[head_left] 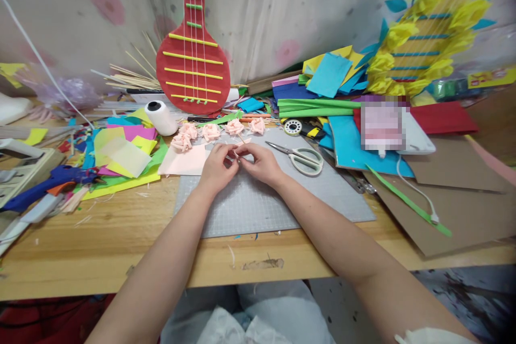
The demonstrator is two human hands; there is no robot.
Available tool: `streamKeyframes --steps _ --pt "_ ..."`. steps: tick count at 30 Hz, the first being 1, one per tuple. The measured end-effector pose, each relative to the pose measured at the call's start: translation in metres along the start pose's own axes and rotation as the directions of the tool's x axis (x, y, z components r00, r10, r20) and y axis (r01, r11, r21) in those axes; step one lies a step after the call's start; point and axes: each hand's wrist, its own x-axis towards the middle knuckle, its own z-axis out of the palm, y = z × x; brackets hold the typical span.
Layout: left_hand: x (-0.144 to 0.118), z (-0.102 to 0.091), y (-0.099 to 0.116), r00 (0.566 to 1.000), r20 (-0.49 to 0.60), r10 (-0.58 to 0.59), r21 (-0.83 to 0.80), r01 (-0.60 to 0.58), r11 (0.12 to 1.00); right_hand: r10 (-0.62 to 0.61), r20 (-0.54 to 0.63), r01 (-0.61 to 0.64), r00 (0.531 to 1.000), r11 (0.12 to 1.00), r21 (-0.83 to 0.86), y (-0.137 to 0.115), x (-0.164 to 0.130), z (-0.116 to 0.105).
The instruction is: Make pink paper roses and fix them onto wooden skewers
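Two hands pinch a small pink paper piece over the grey cutting mat.

Left hand and right hand meet above the mat's far half, fingertips closed on the pink paper piece; pink paper roses line the mat's far edge, scissors on its right side.

The scene is seen from one head-worn camera, directed forward and down. The light wooden worktable is viewed closely, and the pale flowered curtain behind is included.
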Motion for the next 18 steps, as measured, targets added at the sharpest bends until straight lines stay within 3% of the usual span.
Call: streamKeyframes --steps 18 --pt "-0.0009 0.0015 -0.0008 0.999 0.004 0.042 0.071 -0.042 0.997 0.126 -0.017 -0.126 0.992 0.992 -0.004 0.0038 0.0003 0.0003"
